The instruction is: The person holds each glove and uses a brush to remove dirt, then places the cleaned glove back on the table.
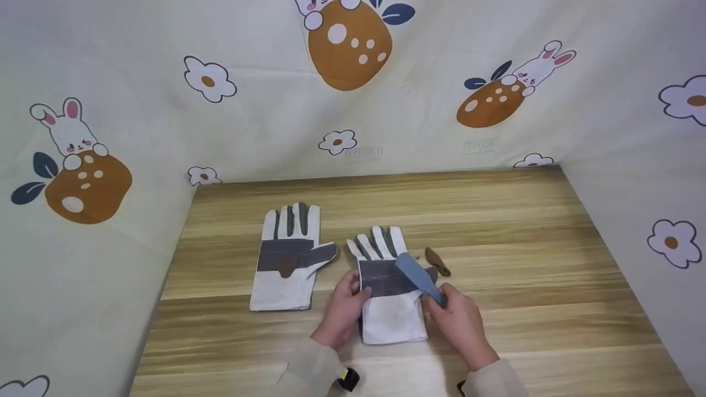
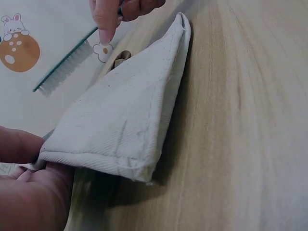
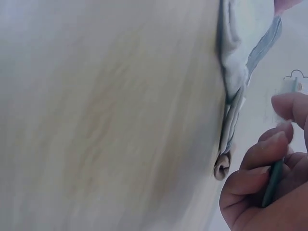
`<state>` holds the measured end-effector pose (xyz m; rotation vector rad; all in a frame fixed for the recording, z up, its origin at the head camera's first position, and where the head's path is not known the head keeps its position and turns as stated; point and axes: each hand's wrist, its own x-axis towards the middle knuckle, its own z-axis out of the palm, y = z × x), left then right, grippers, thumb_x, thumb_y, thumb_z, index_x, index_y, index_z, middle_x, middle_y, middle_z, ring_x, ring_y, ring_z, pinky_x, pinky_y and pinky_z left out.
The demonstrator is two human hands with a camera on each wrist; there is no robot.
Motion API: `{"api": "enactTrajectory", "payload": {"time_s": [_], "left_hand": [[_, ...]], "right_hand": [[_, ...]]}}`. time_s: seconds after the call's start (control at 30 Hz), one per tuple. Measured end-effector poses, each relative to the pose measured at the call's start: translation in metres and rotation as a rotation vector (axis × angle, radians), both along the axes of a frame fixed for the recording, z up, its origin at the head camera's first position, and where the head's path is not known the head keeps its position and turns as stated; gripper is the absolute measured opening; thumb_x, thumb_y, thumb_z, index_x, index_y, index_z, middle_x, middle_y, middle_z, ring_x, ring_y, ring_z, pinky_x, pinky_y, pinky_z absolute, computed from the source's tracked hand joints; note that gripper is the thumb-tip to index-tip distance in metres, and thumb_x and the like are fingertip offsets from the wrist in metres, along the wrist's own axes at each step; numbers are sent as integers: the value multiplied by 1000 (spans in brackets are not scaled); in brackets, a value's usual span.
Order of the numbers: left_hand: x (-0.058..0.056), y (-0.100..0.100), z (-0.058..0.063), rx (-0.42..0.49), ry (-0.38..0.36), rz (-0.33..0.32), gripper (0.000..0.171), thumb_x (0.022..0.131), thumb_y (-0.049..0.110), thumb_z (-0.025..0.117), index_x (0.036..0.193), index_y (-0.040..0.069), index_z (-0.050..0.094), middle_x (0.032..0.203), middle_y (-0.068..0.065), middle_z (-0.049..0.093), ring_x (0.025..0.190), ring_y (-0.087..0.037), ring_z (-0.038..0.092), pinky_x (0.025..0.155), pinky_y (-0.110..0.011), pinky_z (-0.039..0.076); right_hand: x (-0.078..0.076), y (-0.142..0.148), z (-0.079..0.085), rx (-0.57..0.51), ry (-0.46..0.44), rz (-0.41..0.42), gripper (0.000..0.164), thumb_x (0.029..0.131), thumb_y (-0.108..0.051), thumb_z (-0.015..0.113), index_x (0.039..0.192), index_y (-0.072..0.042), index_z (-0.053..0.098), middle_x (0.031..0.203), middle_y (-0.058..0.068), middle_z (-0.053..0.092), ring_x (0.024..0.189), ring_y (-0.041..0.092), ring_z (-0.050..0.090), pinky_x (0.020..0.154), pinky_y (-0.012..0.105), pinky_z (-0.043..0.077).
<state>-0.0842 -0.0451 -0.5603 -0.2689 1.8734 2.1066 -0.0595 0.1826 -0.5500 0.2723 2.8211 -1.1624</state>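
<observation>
We see a person's left hand (image 1: 345,309) pinching the side edge of a white-and-grey glove (image 1: 394,322), the thumb on top and the other fingers tucked at the edge and underneath. From the left wrist we can make out that the gripped edge is raised off the counter (image 1: 529,237), with a shadow beneath it. The glove's own fingers point away from the person, and its thumb points right.

The right hand (image 1: 460,320) has its fingers curled round the handle of a blue-green brush (image 1: 417,275), whose head slants over the grey band of the glove near its thumb. We see pale bristles from the left wrist, but we cannot tell whether they touch the fabric.

Just beyond that thumb, on the counter, we find a curled brown piece (image 1: 437,262). To the left, apart from the first, a matching glove (image 1: 281,292) lies flat with its thumb pointing right, a dark brown patch (image 1: 288,266) across its palm. Behind the wood-grained counter hangs a pale cloth (image 1: 265,132) printed with rabbits, brown strawberries and flowers, and we notice light sleeves (image 1: 314,366) on both arms
</observation>
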Motion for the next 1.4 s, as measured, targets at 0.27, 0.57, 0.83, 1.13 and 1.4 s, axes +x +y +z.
{"api": "enactTrajectory", "payload": {"time_s": [0.27, 0.57, 0.83, 1.13, 1.4], "left_hand": [[3, 2, 5, 48, 10, -9, 36, 100, -4, 47, 136, -3, 48, 139, -23, 60, 122, -26, 63, 104, -41, 52], [7, 3, 8, 124, 39, -26, 33, 100, -4, 47, 133, -5, 47, 133, -24, 63, 111, -23, 67, 95, -35, 55], [7, 2, 13, 120, 71, -17, 32, 100, -4, 48, 132, -6, 47, 130, -24, 64, 109, -21, 66, 94, -34, 55], [9, 2, 16, 106, 90, -3, 32, 98, -5, 50, 130, -7, 49, 127, -24, 65, 107, -20, 66, 94, -33, 54], [8, 1, 22, 102, 98, -1, 34, 99, -5, 49, 132, -7, 47, 131, -25, 63, 110, -22, 66, 96, -34, 54]], "right_hand": [[-2, -5, 4, -54, -11, -11, 15, 92, -21, 67, 80, -13, 61, 63, -4, 55, 57, 14, 50, 50, 27, 39], [-6, -13, 5, -78, 1, 34, 25, 95, -16, 63, 70, -15, 56, 58, -5, 43, 55, 13, 43, 49, 26, 35], [-6, -11, 3, -68, 9, 32, 30, 91, -12, 62, 64, -15, 51, 55, -6, 44, 53, 13, 44, 49, 26, 34], [-6, -9, 5, -118, -7, 19, 25, 91, -14, 64, 67, -14, 58, 56, -5, 47, 55, 13, 47, 51, 26, 38], [-7, -7, 6, -125, -6, 2, 19, 93, -15, 66, 74, -11, 67, 59, -5, 47, 56, 13, 45, 51, 26, 37]]}}
